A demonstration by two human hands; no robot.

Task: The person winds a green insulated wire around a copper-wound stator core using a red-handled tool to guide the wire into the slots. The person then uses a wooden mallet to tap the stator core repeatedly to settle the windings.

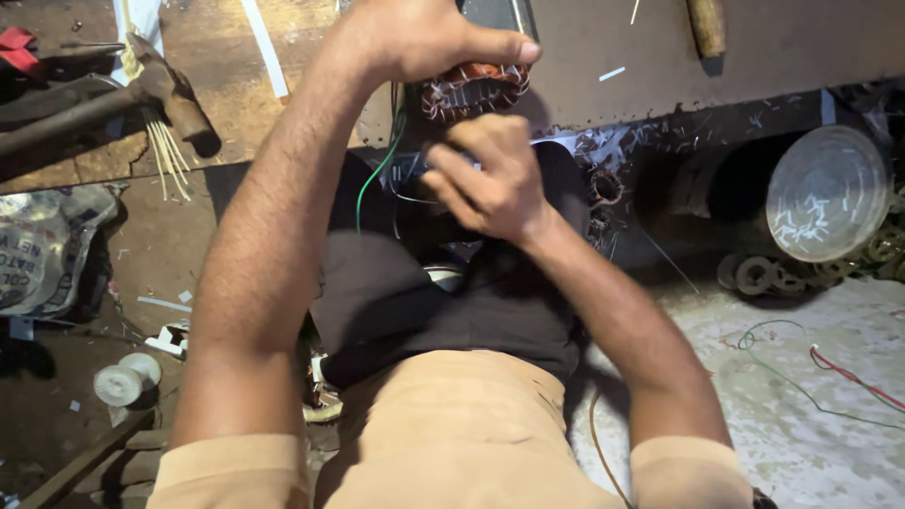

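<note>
My left hand (424, 38) grips the top of a copper-wound motor coil (471, 90), thumb stretched over its upper edge. Just below it, my right hand (485, 174) is curled with its fingers closed against the underside of the coil; whether it pinches a wire or a small tool is hidden by the fingers. A green wire (377, 174) hangs down from the coil beside my left forearm. Both arms reach up from my lap, over dark trousers and a tan shirt.
A hammer (156, 90) lies on the wooden board at upper left, with thin sticks under it. A white thread spool (123, 382) sits at lower left. A round clear lid (825, 193) and metal rings (764, 275) are at right. Loose coloured wires (830, 368) lie on the floor.
</note>
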